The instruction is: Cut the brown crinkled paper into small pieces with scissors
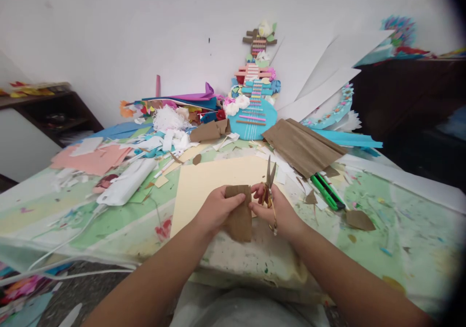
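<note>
A folded piece of brown paper is pinched in my left hand, thumb on top. My right hand has scissors hooked in its fingers, blades pointing away from me and slightly apart. The thumb and fingertips of that hand are at the right edge of the brown paper; whether they grip it too, I cannot tell. Under and beyond both hands lies a cream sheet on the table.
A paper guitar decoration leans against the wall. Brown crepe paper and a green box cutter lie right. A white power strip with cords lies left, near pink paper and scraps. The covered table's front edge is close to me.
</note>
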Action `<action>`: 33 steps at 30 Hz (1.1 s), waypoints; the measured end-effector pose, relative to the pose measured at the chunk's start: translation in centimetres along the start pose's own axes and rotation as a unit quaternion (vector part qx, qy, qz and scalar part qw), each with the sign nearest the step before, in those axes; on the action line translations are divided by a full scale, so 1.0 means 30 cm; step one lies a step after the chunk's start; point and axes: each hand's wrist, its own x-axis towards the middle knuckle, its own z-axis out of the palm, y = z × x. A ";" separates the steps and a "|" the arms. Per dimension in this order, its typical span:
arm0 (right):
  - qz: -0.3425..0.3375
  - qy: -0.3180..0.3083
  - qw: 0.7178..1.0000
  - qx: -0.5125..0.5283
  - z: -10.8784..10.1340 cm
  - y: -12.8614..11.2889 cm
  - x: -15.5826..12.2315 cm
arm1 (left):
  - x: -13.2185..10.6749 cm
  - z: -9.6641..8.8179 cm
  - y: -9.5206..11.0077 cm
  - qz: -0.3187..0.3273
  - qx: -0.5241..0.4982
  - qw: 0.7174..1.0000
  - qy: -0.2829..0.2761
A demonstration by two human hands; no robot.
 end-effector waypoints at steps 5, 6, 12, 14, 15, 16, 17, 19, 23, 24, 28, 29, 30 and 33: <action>0.005 0.014 1.000 0.008 -0.005 -0.016 0.006 | 0.005 -0.006 -0.006 0.000 0.021 1.000 -0.002; 0.008 0.026 0.999 0.020 -0.006 -0.018 0.010 | 0.005 -0.006 -0.007 0.000 0.035 0.999 0.000; 0.031 0.025 0.999 0.026 -0.010 -0.012 0.016 | 0.002 0.004 -0.010 0.009 0.075 0.997 -0.030; 0.033 0.020 0.999 0.012 -0.008 -0.012 0.012 | 0.003 0.004 -0.012 0.023 0.083 0.996 -0.031; 0.033 0.024 0.999 0.006 -0.006 -0.013 0.011 | 0.005 0.003 -0.014 0.027 0.083 0.996 -0.028; 0.032 0.029 0.999 0.001 -0.005 -0.016 0.010 | 0.006 0.002 -0.015 0.029 0.081 0.996 -0.024; 0.031 0.034 0.999 -0.001 -0.004 -0.018 0.010 | 0.008 0.001 -0.017 0.031 0.079 0.996 -0.021; 0.031 0.039 0.999 0.000 -0.002 -0.025 0.010 | 0.010 0.000 -0.021 0.037 0.081 0.996 -0.016; 0.027 0.045 0.999 0.013 0.002 -0.032 0.008 | 0.011 0.008 -0.023 0.039 0.082 0.996 -0.005; 0.023 0.047 0.998 0.021 0.004 -0.032 0.008 | 0.011 0.011 -0.022 0.030 0.072 0.997 -0.006; 0.007 0.061 0.997 0.047 0.009 -0.034 0.006 | 0.009 0.022 -0.014 -0.008 0.003 1.000 -0.015; 0.004 0.066 0.996 0.051 0.009 -0.036 0.006 | 0.009 0.024 -0.012 -0.013 -0.015 1.000 -0.017; 0.001 0.071 0.996 0.055 0.010 -0.038 0.006 | 0.009 0.026 -0.010 -0.016 -0.031 0.999 -0.018; -0.001 0.083 0.995 0.060 0.013 -0.050 0.006 | 0.008 0.031 -0.010 -0.019 -0.059 0.998 -0.017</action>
